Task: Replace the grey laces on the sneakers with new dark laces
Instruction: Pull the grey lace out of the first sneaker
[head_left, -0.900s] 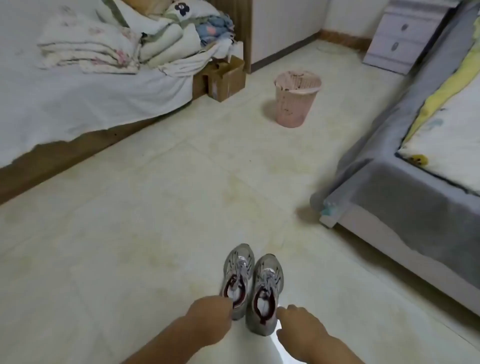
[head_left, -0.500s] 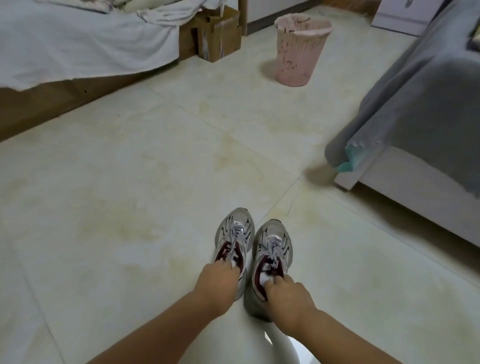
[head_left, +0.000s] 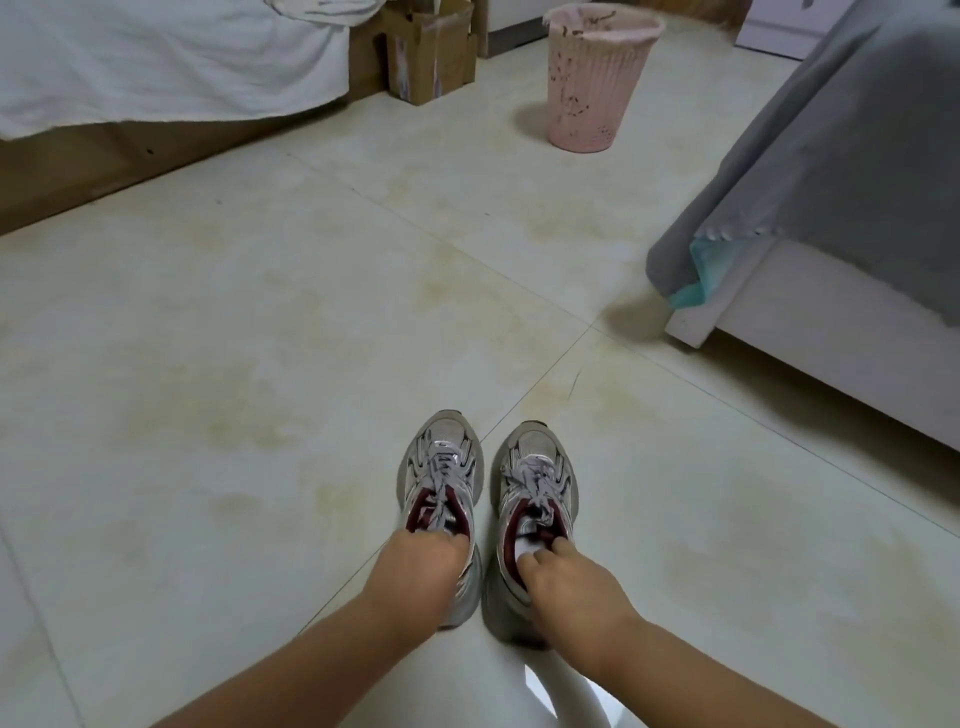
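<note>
Two grey sneakers, the left sneaker (head_left: 441, 467) and the right sneaker (head_left: 535, 478), stand side by side on the tiled floor (head_left: 260, 364), toes pointing away, grey laces (head_left: 439, 470) threaded. The left hand (head_left: 415, 571) curls into the left shoe's dark red opening, seemingly gripping its collar. The right hand (head_left: 571, 587) hooks fingers (head_left: 558, 546) into the right one; a pink bin (head_left: 597, 83) stands well beyond.

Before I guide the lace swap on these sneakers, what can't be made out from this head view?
- Fingertips of the left hand and right hand: curled into the collars of the left grey mesh sneaker and right grey mesh sneaker, so the grip is unclear.
- Sneaker heels: covered by both hands.
- Grey lace knots: too small to read.
- New dark laces: not in view.
- Pink ribbed plastic bin: contents hidden by its wall.
</note>
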